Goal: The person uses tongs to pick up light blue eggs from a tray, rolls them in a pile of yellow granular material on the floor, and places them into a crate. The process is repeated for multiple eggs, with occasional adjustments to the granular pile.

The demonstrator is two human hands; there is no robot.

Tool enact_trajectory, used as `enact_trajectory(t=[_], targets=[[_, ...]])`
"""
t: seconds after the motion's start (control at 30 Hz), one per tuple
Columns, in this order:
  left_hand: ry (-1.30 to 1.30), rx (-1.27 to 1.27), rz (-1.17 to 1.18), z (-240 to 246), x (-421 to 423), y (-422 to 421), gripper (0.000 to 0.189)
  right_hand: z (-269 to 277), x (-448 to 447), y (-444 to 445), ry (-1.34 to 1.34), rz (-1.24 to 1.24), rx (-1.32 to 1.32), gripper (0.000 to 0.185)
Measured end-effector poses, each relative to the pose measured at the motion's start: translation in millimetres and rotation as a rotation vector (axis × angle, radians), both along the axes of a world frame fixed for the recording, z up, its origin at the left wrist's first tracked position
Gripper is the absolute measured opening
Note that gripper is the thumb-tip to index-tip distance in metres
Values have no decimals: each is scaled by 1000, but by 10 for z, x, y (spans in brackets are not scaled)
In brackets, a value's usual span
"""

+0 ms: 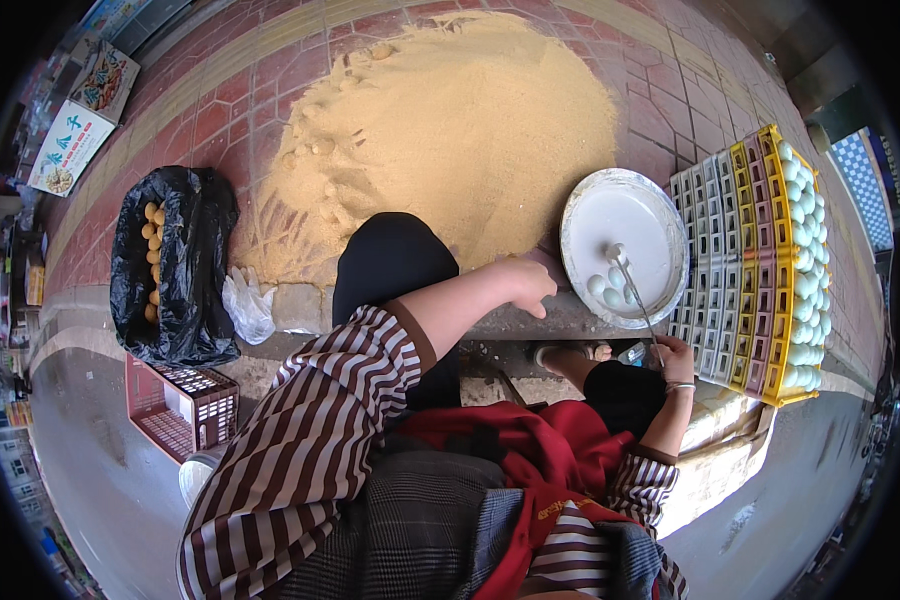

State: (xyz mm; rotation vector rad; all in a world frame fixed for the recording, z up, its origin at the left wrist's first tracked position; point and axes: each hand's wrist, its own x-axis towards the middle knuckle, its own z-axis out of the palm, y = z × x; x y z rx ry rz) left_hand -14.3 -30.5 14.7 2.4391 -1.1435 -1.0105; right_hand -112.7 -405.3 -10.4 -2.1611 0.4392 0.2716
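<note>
My right hand (675, 360) grips the thin metal handle of a ladle (616, 253). The ladle's head rests in a round basin (574, 281) of whitish-grey liquid. Several pale blue-green eggs (612, 297) lie in the liquid near the ladle. My left hand (532, 287) hangs palm down between my knee and the basin, fingers curled; its palm is hidden, and no held thing shows. Ahead spreads a large heap of tan, grainy material (457, 142), with a few coated round lumps (382, 51) at its left edge.
Stacked plastic egg trays (750, 262) stand right of the basin, the outermost full of pale eggs (804, 285). At left are a container lined with a black plastic bag (195, 262), holding brown-coated balls (152, 255), a clear plastic glove (249, 307) and a brown plastic crate (195, 412).
</note>
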Motion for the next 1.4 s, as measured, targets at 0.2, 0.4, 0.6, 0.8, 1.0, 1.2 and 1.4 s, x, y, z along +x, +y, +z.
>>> enact_trajectory(t=[0.2,0.4,0.6,0.8,1.0,1.2,1.4], targets=[[-7,12,8,-28,-11,11,50,420,235,650,-85,114,107,27],[-34,2,47,-8,10,48,44,657,1097,1895,-229,519,-310,33],[-12,110,90,44,25,148,41,746,1920,3153,-201,677,-512,38],[27,109,146,103,54,346,40,747,1921,3221,-360,657,-478,39],[34,33,209,-61,42,667,45,690,1319,2070,-310,478,-209,30],[79,18,165,-192,-23,974,51,568,572,826,-181,132,-172,33],[116,-90,169,-243,-54,1021,50,318,12,239,-70,-61,-365,34]])
